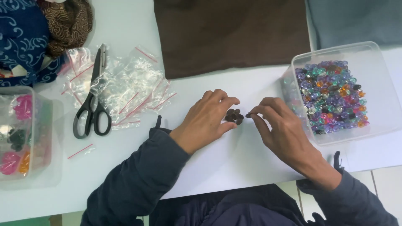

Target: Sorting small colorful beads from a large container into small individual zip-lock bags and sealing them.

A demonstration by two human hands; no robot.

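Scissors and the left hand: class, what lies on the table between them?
In the head view, clear plastic zip bags with red strips lie between the scissors and the left hand.

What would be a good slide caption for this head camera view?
Left hand steadies a cluster of dark beads while the right hand pinches one more beside a tub of coloured beads.

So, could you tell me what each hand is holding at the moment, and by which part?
The right hand pinches one small dark bead between its fingertips. The left hand rests against a small cluster of dark beads on the table, not clearly lifting it.
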